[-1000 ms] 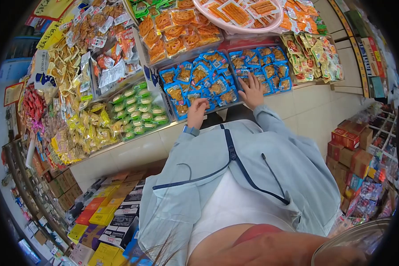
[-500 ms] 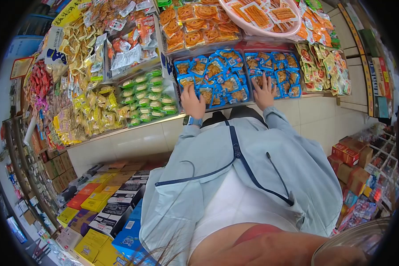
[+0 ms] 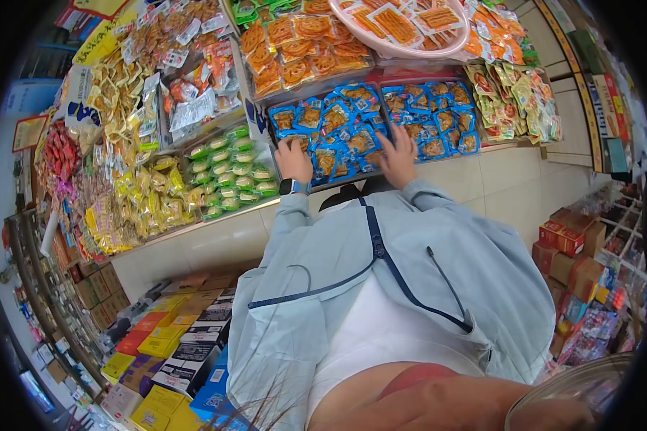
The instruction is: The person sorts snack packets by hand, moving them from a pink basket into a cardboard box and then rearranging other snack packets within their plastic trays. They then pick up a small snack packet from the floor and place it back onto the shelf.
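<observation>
Blue snack packets (image 3: 336,118) with clear windows and brown food inside fill a shallow tray in front of me. A second tray of the same kind of blue packets (image 3: 446,118) stands to its right. My left hand (image 3: 295,162) rests at the near left corner of the first tray, fingers apart and bent over the packets. My right hand (image 3: 399,159) is over the border between the two trays, its fingers spread, the tips at the packets. I see no packet lifted in either hand.
Left of the trays lie green-edged packs (image 3: 230,169) and yellow packets (image 3: 154,190). Behind are orange snack packs (image 3: 295,50) and a pink basket (image 3: 395,52). Pale green packets (image 3: 510,104) sit at the right. Stacked cartons (image 3: 187,352) stand low on the left, red boxes (image 3: 562,237) on the right.
My right hand has moved left, from over the right tray to the border between the trays. My left hand stays at the left tray's near corner while the view shifts slightly.
</observation>
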Action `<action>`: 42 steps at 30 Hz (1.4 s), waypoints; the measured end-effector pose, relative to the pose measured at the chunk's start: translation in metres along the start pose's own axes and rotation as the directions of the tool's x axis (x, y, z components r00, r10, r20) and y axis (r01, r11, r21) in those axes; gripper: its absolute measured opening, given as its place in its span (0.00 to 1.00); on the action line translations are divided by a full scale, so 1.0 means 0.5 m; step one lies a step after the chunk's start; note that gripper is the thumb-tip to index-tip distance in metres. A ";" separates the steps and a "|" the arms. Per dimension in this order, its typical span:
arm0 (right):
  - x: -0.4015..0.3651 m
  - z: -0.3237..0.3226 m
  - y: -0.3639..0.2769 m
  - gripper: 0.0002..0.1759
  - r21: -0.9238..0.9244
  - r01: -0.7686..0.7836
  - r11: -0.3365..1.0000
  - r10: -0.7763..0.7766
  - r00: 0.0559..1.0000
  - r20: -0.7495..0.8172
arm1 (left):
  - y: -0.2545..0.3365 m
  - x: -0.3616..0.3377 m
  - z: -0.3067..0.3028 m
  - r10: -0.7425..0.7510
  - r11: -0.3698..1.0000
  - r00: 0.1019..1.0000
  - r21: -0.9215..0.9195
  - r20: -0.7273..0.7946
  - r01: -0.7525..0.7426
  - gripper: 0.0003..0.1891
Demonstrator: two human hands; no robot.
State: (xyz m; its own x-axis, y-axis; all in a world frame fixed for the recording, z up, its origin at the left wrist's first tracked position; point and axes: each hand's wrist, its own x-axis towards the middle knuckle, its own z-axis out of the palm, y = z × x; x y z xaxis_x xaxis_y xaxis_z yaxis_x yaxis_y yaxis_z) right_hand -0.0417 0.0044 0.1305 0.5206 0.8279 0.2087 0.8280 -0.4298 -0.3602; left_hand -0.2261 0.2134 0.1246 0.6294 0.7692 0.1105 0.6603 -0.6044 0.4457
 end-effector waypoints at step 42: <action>0.063 0.041 -0.052 0.37 0.164 0.253 0.953 -0.280 0.945 0.170 | 0.028 -0.107 0.047 0.060 0.992 0.998 -0.114 0.020 -0.058 0.30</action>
State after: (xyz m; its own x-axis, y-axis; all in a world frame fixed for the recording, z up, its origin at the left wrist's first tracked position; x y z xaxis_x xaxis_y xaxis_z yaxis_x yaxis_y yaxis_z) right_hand -0.0513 0.0490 0.1279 0.2244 0.9638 0.1436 0.8871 -0.1411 -0.4394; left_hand -0.2411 0.1587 0.1042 0.6762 0.7270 0.1193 0.5719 -0.6201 0.5371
